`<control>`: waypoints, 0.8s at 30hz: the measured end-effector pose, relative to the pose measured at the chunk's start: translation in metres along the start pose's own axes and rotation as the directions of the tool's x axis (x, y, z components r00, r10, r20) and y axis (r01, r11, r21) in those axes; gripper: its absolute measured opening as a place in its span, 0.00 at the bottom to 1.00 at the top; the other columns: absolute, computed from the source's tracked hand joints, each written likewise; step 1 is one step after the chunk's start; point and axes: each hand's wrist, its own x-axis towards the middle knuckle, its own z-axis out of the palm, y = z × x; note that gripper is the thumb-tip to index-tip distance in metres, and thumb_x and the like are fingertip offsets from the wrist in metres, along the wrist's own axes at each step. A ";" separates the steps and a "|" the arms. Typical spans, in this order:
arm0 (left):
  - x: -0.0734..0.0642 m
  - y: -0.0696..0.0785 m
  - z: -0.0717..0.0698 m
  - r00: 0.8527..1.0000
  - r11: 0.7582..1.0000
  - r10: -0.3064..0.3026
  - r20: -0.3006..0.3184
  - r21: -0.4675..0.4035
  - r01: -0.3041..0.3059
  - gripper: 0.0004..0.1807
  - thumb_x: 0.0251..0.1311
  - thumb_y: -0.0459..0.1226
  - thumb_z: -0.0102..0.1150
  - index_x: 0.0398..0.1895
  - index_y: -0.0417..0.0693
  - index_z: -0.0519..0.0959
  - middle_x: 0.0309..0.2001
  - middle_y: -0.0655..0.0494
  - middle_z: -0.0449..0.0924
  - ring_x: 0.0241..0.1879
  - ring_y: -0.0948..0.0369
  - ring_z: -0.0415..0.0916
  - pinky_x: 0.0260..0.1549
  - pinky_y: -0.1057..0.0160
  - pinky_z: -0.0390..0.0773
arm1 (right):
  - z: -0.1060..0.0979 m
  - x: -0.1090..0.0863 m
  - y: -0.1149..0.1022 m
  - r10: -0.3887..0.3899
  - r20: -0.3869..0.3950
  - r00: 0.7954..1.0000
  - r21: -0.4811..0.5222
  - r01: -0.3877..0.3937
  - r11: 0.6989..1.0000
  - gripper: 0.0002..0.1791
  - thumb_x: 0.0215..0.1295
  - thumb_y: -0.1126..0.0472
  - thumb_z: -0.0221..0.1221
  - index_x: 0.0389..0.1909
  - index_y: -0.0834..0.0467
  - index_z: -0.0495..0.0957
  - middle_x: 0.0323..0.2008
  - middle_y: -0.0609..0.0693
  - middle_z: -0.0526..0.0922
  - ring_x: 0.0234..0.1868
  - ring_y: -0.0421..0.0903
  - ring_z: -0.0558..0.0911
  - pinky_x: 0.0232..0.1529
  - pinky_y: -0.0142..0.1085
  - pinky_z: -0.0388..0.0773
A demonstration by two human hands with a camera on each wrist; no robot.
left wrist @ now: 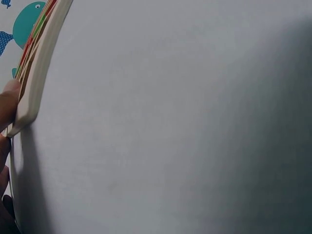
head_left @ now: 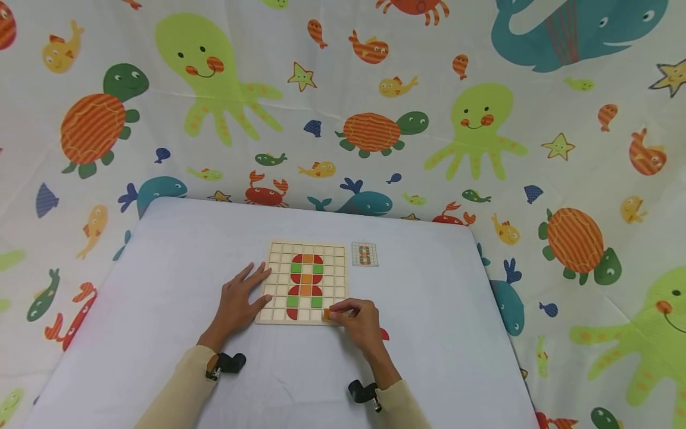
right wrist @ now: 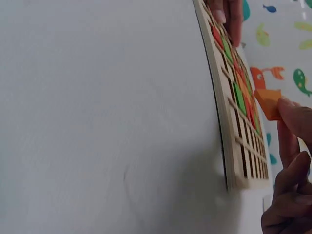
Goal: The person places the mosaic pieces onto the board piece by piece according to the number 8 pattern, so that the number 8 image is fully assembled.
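Note:
A wooden grid board (head_left: 334, 268) lies on the white table, with red, green and orange tiles set in its squares in a figure-eight shape. My right hand (head_left: 359, 322) pinches an orange square tile (right wrist: 269, 103) between thumb and finger, over the board's lower right part in the head view. At the board's left edge my left hand (head_left: 238, 301) rests with fingers spread, thumb and fingertips on the rim. In the left wrist view the left thumb (left wrist: 10, 92) sits at the board's edge. A red rounded tile (head_left: 384, 334) lies on the table, partly hidden behind the right hand.
A small pattern card (head_left: 365, 254) showing a similar figure lies right of the board's upper corner. The white tabletop (head_left: 429, 280) extends around the board. Behind it hangs a cloth (head_left: 332, 77) printed with sea animals.

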 end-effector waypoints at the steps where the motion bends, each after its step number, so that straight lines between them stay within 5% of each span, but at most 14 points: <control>1: 0.000 0.000 0.000 1.000 1.000 -0.001 -0.001 -0.001 0.001 0.38 0.66 0.39 0.72 0.78 0.47 0.70 0.81 0.44 0.64 0.83 0.39 0.53 0.69 0.29 0.56 | 0.005 0.001 -0.002 0.000 0.000 1.000 -0.004 0.000 1.000 0.03 0.62 0.57 0.77 0.35 0.46 0.93 0.36 0.43 0.91 0.31 0.43 0.75 0.27 0.28 0.71; 10: -0.001 -0.002 0.002 1.000 1.000 0.002 -0.007 -0.007 -0.002 0.38 0.65 0.39 0.72 0.78 0.48 0.71 0.81 0.44 0.64 0.83 0.39 0.53 0.69 0.29 0.57 | 0.042 0.008 -0.013 0.016 -0.024 1.000 -0.061 -0.018 0.998 0.03 0.61 0.59 0.77 0.33 0.47 0.93 0.32 0.40 0.91 0.35 0.40 0.79 0.30 0.30 0.75; 24: -0.001 -0.002 0.001 1.000 1.000 -0.009 0.004 0.000 0.009 0.38 0.66 0.40 0.72 0.79 0.49 0.70 0.82 0.45 0.63 0.84 0.40 0.52 0.70 0.30 0.56 | 0.061 0.009 -0.017 -0.053 -0.058 0.997 -0.245 0.038 0.969 0.04 0.60 0.58 0.78 0.30 0.48 0.92 0.25 0.37 0.87 0.28 0.32 0.77 0.31 0.32 0.69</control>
